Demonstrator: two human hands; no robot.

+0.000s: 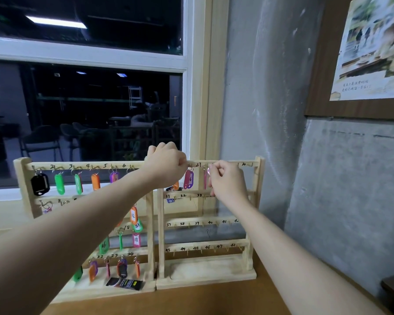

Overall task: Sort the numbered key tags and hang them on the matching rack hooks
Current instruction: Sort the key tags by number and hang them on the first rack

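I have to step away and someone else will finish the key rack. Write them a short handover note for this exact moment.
Left hand: curled over the top rail where the two racks meet, steadying it.
Right hand: pinching a pink tag at the hook by 27 on the right rack.
Done: left rack mostly filled; the right rack's top row holds a magenta tag and an orange one.
Left: seat the pink tag; hooks 32 to 48 are bare. No loose tags in view.
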